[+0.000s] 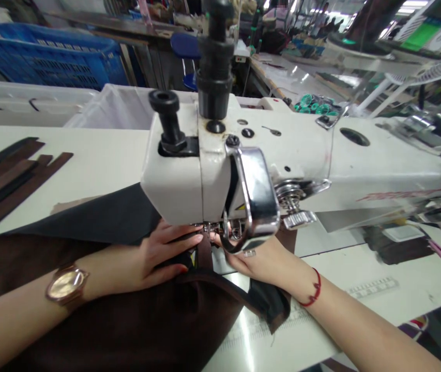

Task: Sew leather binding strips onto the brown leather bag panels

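Observation:
A white sewing machine (267, 155) fills the middle of the view. Dark brown fabric (127, 320) lies under its head and spreads toward me. My left hand (154, 258) lies flat on the fabric just left of the needle, fingers stretched out toward it; a rose-gold watch (66, 284) is on that wrist. My right hand (261, 258) rests on the fabric to the right of the needle, partly hidden by the machine's chrome guard (257, 199), fingers pressed toward a narrow brown strip (204, 250) at the presser foot. A red cord (315, 289) circles the right wrist.
Several dark brown strips (6, 181) lie at the table's left. A white bin (115, 106) and a blue crate (45, 59) stand behind. A white fan (429, 67) is at the upper right, with other work tables beyond.

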`<move>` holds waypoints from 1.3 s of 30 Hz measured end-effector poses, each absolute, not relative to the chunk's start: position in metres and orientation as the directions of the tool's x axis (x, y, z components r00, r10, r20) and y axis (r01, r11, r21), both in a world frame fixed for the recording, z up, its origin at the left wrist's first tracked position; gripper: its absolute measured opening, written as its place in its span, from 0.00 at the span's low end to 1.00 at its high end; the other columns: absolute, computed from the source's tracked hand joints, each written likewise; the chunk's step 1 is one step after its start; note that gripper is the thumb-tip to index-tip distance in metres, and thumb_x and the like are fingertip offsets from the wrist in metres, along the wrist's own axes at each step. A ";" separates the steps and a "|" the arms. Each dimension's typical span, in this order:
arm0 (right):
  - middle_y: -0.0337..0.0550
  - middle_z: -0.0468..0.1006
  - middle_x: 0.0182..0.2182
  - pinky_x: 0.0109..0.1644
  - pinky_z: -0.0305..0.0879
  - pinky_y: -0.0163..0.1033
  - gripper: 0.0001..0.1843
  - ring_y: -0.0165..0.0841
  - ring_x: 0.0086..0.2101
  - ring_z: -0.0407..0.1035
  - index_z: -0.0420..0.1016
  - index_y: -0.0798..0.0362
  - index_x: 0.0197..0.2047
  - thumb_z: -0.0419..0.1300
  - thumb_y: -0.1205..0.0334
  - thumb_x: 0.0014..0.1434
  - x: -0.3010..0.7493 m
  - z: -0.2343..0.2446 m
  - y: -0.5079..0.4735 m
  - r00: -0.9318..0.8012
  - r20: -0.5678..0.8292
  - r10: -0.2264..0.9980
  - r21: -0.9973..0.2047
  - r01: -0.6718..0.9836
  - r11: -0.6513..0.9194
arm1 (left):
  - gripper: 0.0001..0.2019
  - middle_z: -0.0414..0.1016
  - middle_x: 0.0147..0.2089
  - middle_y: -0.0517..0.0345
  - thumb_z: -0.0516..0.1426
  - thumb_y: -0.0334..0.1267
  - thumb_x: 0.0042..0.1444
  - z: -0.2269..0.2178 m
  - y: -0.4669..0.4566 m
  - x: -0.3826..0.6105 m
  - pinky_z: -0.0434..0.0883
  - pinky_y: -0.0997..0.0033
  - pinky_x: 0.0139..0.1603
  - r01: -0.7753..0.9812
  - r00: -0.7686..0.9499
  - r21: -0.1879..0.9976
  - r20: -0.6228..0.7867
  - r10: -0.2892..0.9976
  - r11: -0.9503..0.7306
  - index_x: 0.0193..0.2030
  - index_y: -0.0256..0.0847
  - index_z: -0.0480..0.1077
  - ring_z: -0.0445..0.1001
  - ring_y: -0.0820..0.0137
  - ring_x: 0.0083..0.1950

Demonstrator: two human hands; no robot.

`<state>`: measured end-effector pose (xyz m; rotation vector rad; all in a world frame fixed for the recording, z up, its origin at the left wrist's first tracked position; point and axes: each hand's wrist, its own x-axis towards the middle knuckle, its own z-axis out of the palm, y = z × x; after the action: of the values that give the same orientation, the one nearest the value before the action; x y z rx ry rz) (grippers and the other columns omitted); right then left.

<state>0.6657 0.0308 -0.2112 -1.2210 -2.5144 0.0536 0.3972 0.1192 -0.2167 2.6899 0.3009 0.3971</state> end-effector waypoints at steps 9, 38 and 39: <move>0.46 0.75 0.41 0.52 0.58 0.51 0.12 0.40 0.45 0.64 0.73 0.51 0.48 0.53 0.64 0.63 0.664 -0.210 0.033 -0.559 0.285 0.779 -0.166 0.771 0.614 | 0.30 0.61 0.67 0.47 0.53 0.34 0.63 -0.211 0.121 0.402 0.64 0.55 0.63 0.105 0.953 0.357 0.231 0.197 -0.928 0.70 0.48 0.49 0.62 0.59 0.65; 0.52 0.77 0.46 0.36 0.70 0.45 0.12 0.42 0.42 0.69 0.74 0.57 0.49 0.56 0.70 0.63 0.618 -0.190 -0.008 -0.338 0.183 0.923 0.024 0.940 0.340 | 0.21 0.66 0.63 0.45 0.50 0.36 0.64 -0.175 0.144 0.402 0.60 0.52 0.66 0.067 0.993 0.174 0.083 0.082 -0.983 0.63 0.42 0.63 0.63 0.59 0.65; 0.52 0.77 0.46 0.37 0.70 0.45 0.12 0.42 0.42 0.70 0.74 0.56 0.49 0.56 0.70 0.63 0.621 -0.191 -0.006 -0.346 0.188 0.919 0.017 0.937 0.349 | 0.21 0.66 0.63 0.44 0.49 0.35 0.64 -0.180 0.142 0.402 0.61 0.52 0.66 0.085 0.989 0.180 0.104 0.105 -0.980 0.64 0.41 0.62 0.62 0.59 0.65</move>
<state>0.6210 -0.0056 -0.1908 -1.7041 -2.4568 -0.1828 0.4017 0.1418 -0.1802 2.9577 0.1422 0.1679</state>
